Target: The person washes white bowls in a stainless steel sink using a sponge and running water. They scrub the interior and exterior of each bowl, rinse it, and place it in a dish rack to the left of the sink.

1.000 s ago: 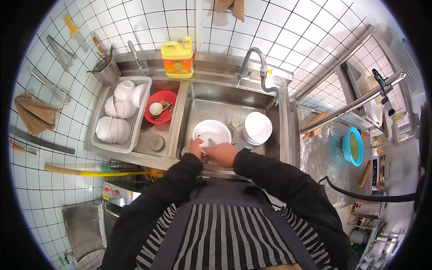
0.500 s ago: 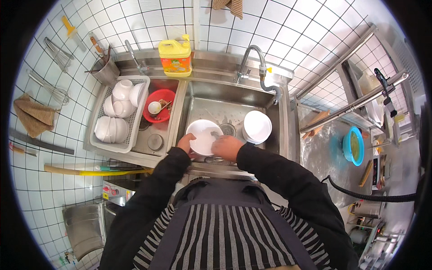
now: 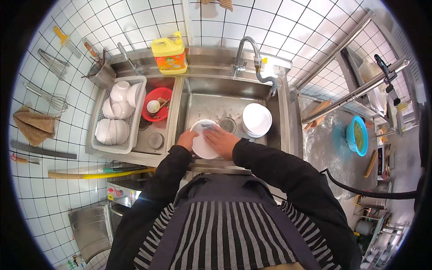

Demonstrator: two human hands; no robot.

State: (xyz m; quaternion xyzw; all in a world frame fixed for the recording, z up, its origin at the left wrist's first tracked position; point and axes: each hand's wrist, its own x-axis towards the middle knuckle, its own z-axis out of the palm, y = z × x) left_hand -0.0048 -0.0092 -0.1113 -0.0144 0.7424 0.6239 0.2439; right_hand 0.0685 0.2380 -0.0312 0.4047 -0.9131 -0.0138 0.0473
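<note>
My left hand [image 3: 186, 140] is closed on the left rim of a white bowl [image 3: 201, 147], which is tilted over the near side of the large steel sink [image 3: 204, 101]. My right hand [image 3: 221, 140] reaches into the bowl from the right, pressing against its inner wall. A small grey pad [image 3: 208, 127] shows at its fingertips, mostly covered by the fingers; its exact kind cannot be made out. Right of the drain [image 3: 227, 125], a stack of white bowls [image 3: 257, 119] stands in the same sink.
Left of the sink, a white plastic basket [image 3: 135, 108] holds several white bowls. Beside it, a red basin [image 3: 158, 116] contains a small cup and scraps. A yellow jug [image 3: 170, 56] and a faucet [image 3: 245, 51] stand behind. A blue basin [image 3: 357, 135] lies right.
My right hand has moved left and up inside the bowl, its fingers now flatter against the wall. The bowl has tilted further in my left hand. The whole view has shifted slightly.
</note>
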